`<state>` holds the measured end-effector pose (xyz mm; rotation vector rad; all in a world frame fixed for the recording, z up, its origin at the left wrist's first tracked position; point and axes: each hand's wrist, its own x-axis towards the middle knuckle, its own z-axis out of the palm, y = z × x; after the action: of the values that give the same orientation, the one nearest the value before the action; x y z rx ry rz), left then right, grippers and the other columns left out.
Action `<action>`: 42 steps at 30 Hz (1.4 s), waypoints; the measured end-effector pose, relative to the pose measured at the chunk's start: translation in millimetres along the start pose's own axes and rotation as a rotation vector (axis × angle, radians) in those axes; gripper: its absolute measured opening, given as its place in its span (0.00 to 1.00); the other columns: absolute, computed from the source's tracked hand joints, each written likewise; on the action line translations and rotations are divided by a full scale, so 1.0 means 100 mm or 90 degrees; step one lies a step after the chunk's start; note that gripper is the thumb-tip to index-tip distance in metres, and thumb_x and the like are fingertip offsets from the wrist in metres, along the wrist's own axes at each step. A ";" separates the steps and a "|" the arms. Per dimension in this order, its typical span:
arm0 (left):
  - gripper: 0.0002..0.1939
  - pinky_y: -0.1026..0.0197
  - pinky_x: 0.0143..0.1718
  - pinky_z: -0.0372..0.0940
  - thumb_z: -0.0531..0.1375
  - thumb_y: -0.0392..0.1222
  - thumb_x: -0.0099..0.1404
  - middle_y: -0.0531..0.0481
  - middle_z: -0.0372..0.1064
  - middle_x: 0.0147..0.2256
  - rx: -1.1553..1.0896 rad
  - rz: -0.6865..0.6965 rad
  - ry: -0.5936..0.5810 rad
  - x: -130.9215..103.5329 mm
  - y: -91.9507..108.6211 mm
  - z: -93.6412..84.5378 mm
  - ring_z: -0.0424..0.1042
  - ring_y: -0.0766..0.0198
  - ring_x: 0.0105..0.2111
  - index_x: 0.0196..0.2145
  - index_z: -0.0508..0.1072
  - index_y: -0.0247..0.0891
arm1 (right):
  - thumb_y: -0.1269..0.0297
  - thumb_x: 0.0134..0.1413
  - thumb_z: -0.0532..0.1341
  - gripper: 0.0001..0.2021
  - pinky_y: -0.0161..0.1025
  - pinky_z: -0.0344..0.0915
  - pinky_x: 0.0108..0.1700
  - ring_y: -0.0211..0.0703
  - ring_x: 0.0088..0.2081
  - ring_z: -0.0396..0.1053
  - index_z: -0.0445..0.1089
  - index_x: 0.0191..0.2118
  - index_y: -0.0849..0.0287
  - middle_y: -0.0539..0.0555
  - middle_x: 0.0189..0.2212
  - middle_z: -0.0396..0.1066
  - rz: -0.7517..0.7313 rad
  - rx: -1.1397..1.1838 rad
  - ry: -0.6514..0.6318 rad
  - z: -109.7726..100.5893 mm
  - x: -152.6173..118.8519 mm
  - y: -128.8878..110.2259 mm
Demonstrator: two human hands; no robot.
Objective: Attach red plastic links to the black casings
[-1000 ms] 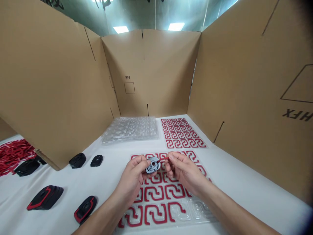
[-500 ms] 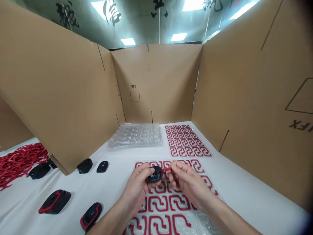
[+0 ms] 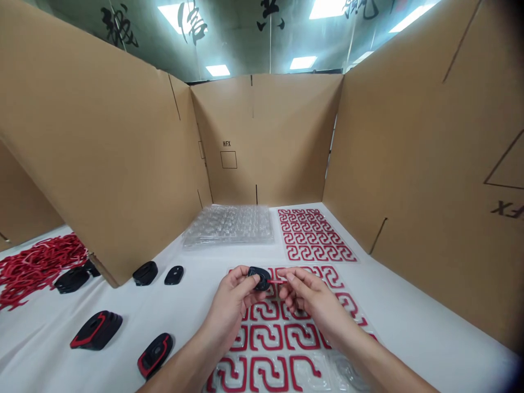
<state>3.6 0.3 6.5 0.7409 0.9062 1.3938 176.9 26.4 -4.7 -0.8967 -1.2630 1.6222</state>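
White cloth (image 3: 184, 303); left hand (image 3: 230, 300) grips one black part (image 3: 262, 277); right hand (image 3: 313, 295), one red strip (image 3: 275, 281).

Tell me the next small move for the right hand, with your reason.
Probably guide the red strip toward the edge of the black part and start pressing it in. The right hand pinches the strip's outer end, its other end meets the part, and the left hand holds the part steady, while a similar piece nearby has red along its edge.
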 end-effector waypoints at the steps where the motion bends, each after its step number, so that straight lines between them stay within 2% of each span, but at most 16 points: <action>1: 0.13 0.64 0.34 0.70 0.71 0.41 0.50 0.50 0.74 0.30 0.005 0.007 0.004 0.00 0.00 0.00 0.71 0.67 0.30 0.28 0.72 0.35 | 0.45 0.49 0.66 0.21 0.33 0.59 0.27 0.36 0.24 0.65 0.71 0.40 0.59 0.49 0.25 0.72 -0.009 -0.016 0.001 0.01 0.00 -0.01; 7: 0.12 0.62 0.36 0.70 0.70 0.41 0.50 0.49 0.75 0.30 0.011 0.019 -0.002 -0.01 0.01 0.02 0.72 0.65 0.32 0.28 0.72 0.34 | 0.49 0.52 0.66 0.18 0.34 0.61 0.30 0.38 0.28 0.67 0.72 0.42 0.56 0.49 0.30 0.73 -0.074 -0.126 -0.029 0.05 -0.03 -0.02; 11: 0.11 0.61 0.37 0.69 0.69 0.40 0.51 0.50 0.74 0.29 0.024 0.033 0.000 0.00 0.01 0.00 0.72 0.65 0.32 0.28 0.71 0.34 | 0.54 0.56 0.64 0.11 0.38 0.64 0.42 0.44 0.40 0.70 0.74 0.40 0.56 0.52 0.37 0.75 -0.150 -0.225 -0.039 0.06 -0.06 0.00; 13: 0.11 0.61 0.38 0.69 0.69 0.40 0.52 0.50 0.74 0.29 0.034 0.036 0.001 0.00 0.00 -0.01 0.72 0.64 0.32 0.28 0.71 0.34 | 0.56 0.60 0.61 0.10 0.40 0.63 0.45 0.45 0.40 0.69 0.75 0.36 0.56 0.52 0.36 0.74 -0.184 -0.308 -0.027 0.06 -0.07 0.00; 15: 0.11 0.62 0.37 0.69 0.69 0.40 0.52 0.50 0.74 0.29 0.043 0.039 0.004 0.01 0.00 -0.02 0.72 0.65 0.31 0.28 0.71 0.35 | 0.57 0.63 0.58 0.11 0.40 0.62 0.44 0.45 0.39 0.69 0.75 0.35 0.56 0.52 0.34 0.73 -0.209 -0.361 -0.015 0.06 -0.07 0.00; 19: 0.10 0.63 0.33 0.68 0.67 0.41 0.53 0.51 0.74 0.27 0.106 0.053 0.009 0.01 0.00 -0.01 0.71 0.65 0.28 0.28 0.70 0.35 | 0.58 0.63 0.58 0.10 0.40 0.62 0.46 0.46 0.41 0.69 0.74 0.38 0.55 0.53 0.37 0.72 -0.252 -0.355 -0.006 0.06 -0.09 -0.03; 24: 0.09 0.67 0.27 0.62 0.65 0.39 0.53 0.55 0.70 0.23 0.281 0.160 0.020 -0.01 -0.03 -0.01 0.67 0.67 0.24 0.25 0.66 0.38 | 0.63 0.64 0.57 0.08 0.40 0.63 0.44 0.46 0.41 0.69 0.73 0.36 0.55 0.54 0.36 0.72 -0.329 -0.437 -0.009 0.09 -0.17 -0.08; 28: 0.09 0.68 0.26 0.59 0.64 0.37 0.54 0.57 0.66 0.21 0.334 0.207 0.032 -0.01 -0.07 -0.03 0.65 0.67 0.24 0.24 0.65 0.39 | 0.66 0.62 0.59 0.05 0.39 0.63 0.40 0.44 0.37 0.68 0.71 0.36 0.54 0.53 0.35 0.71 -0.360 -0.503 -0.025 0.11 -0.21 -0.06; 32: 0.11 0.67 0.26 0.60 0.66 0.39 0.53 0.56 0.67 0.21 0.298 0.190 0.034 -0.02 -0.06 -0.01 0.66 0.66 0.23 0.24 0.65 0.39 | 0.66 0.61 0.60 0.03 0.39 0.64 0.38 0.44 0.35 0.68 0.72 0.37 0.53 0.53 0.34 0.70 -0.370 -0.524 -0.023 0.10 -0.21 -0.02; 36: 0.13 0.66 0.26 0.63 0.67 0.44 0.52 0.55 0.70 0.21 0.226 0.130 0.016 -0.05 -0.01 0.03 0.68 0.65 0.23 0.25 0.65 0.39 | 0.65 0.60 0.62 0.04 0.40 0.66 0.41 0.45 0.39 0.69 0.73 0.40 0.53 0.55 0.38 0.72 -0.390 -0.525 -0.035 0.10 -0.23 -0.03; 42: 0.13 0.64 0.29 0.65 0.67 0.43 0.55 0.54 0.72 0.23 0.154 0.093 -0.028 -0.08 0.02 0.05 0.71 0.65 0.25 0.28 0.65 0.39 | 0.65 0.58 0.64 0.08 0.41 0.67 0.41 0.46 0.40 0.71 0.74 0.44 0.53 0.56 0.39 0.73 -0.405 -0.509 -0.034 0.13 -0.27 -0.08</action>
<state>7.1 -7.2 11.5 1.0340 1.0134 1.4033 176.9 -1.9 7.1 -0.7720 -2.0294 0.6275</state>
